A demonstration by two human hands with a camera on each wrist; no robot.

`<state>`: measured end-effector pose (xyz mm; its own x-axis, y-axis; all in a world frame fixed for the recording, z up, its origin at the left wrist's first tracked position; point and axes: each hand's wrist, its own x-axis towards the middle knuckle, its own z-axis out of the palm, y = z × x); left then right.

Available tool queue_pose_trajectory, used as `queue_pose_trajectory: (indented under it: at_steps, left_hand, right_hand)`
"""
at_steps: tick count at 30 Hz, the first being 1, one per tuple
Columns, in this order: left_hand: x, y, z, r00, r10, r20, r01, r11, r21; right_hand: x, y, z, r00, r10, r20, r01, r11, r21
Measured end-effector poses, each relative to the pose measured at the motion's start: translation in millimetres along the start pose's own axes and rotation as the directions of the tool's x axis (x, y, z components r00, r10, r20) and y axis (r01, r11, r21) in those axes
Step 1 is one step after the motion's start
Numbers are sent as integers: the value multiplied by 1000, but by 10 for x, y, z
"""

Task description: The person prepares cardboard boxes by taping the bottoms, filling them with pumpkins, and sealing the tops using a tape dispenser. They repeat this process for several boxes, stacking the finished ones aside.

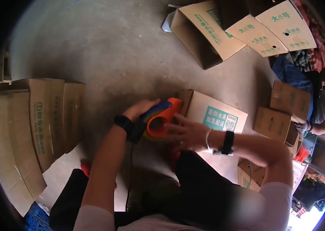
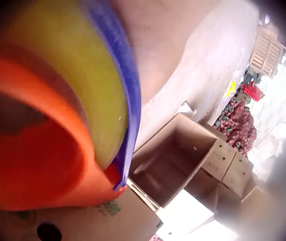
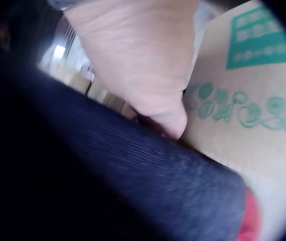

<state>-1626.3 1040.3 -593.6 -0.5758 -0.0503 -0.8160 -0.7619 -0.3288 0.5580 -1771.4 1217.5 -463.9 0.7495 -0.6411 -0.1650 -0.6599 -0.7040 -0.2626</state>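
My left hand (image 1: 142, 109) grips an orange and blue tape dispenser (image 1: 170, 111) loaded with a roll of yellowish tape (image 2: 95, 75). The dispenser is tilted beside the near end of a cardboard carton (image 1: 201, 103) with a green printed panel, and overlaps that end in the head view. My right hand (image 1: 190, 134) is spread with fingers extended, just right of the dispenser and close over the carton's near side. In the right wrist view this hand (image 3: 138, 55) is next to the carton's printed side (image 3: 218, 140), its fingertips mostly hidden behind a dark trouser leg (image 3: 148, 160).
Flattened or upright cartons (image 1: 47, 119) stand in a row at the left. An open carton (image 1: 205, 32) and more boxes (image 1: 281, 29) lie at the upper right. Another person's gloved hand (image 1: 303, 127) touches stacked boxes (image 1: 272, 123) at the right. Concrete floor (image 1: 105, 50) spreads ahead.
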Motion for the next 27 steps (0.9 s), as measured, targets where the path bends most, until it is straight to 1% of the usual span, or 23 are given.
queue_pose_trajectory:
  at_steps: [1, 2, 3, 4, 6, 7, 8, 9, 10, 11, 13, 14, 15, 16, 18, 19, 20, 21, 22, 23, 24, 26, 27]
  left_hand:
    - [-136, 28, -14, 997, -48, 55, 52, 997, -58]
    - [-91, -152, -15, 995, 38, 89, -20, 979, -203]
    - [47, -422, -69, 985, 135, 107, -91, 935, -342]
    - [127, -567, -143, 965, 238, 110, -161, 868, -470]
    - [-49, -618, -308, 989, 140, 51, -92, 844, -528]
    - [-89, -685, -427, 993, 92, 74, -43, 866, -498]
    - [-147, -716, -466, 994, 39, 102, 13, 886, -463]
    - [-305, -621, -419, 996, 3, 92, 40, 882, -469]
    - [-334, -659, -411, 994, -17, 111, 67, 884, -463]
    - [-366, -699, -436, 991, -33, 131, 90, 885, -456]
    - [-383, -760, -367, 982, -23, 187, 109, 878, -465]
    - [-327, -820, -293, 976, 8, 215, 99, 870, -484]
    - [-254, -869, -224, 969, 42, 242, 88, 860, -503]
    - [-134, -843, -130, 967, 83, 239, 50, 863, -502]
    - [160, -667, 164, 960, 136, 246, 3, 869, -495]
    - [224, -497, 337, 964, 144, 222, 10, 818, -576]
    - [257, -353, 464, 970, 144, 197, 19, 762, -648]
    - [324, -340, 506, 948, 121, 294, 96, 773, -627]
    - [376, -317, 530, 919, 103, 381, 163, 781, -603]
    - [374, -310, 560, 884, 81, 461, 224, 792, -568]
    - [353, -361, 613, 914, 117, 389, 150, 793, -591]
    - [325, -537, 689, 953, 211, 219, -31, 782, -622]
    - [251, -647, 641, 945, 221, 240, -38, 806, -591]
  right_hand:
    - [30, 73, 60, 999, -24, 38, 20, 994, 106]
    - [35, 131, 112, 995, -61, 81, 42, 975, 218]
    - [16, 198, 138, 997, -71, -41, 78, 970, 229]
    - [28, 278, 89, 988, -16, 152, -18, 975, 221]
    - [-86, 573, 178, 978, 202, -50, -189, 962, 200]
    - [-193, 732, 132, 904, 427, -17, -415, 886, 206]
    - [-351, 904, 85, 774, 633, 20, -622, 755, 207]
    - [-625, 1150, 214, 510, 850, 133, -814, 428, 392]
    - [-968, 1186, 163, 277, 961, 18, -842, 234, 486]
    - [-1102, 1166, -55, -44, 996, 76, -976, -59, 208]
    - [-2499, 1109, 847, 138, 983, -125, -976, 113, -188]
    - [-2517, 734, 723, -110, 992, 59, -986, -101, -131]
    - [-3049, 414, 1251, -138, 984, 113, -979, -118, -167]
    - [-3173, -79, 1391, 32, 987, 155, -921, 89, -380]
    - [-3180, -1020, 1626, 228, 893, 388, -932, 316, -179]
    - [-2175, -1161, 776, -23, 792, 611, -911, 235, -339]
    - [-1774, -1408, 620, -156, 933, 324, -988, -146, -54]
    - [-1345, -1549, 450, 50, 998, 45, -984, 41, 173]
    - [-1049, -1671, 510, 149, 985, 84, -955, 122, 270]
    - [-818, -1664, 639, 332, 943, -4, -931, 328, 162]
    - [-717, -1588, 825, 362, 908, -211, -918, 387, 91]
    - [-697, -1365, 817, 344, 905, -250, -912, 385, 141]
    - [-648, -1260, 798, 297, 928, -224, -930, 335, 154]
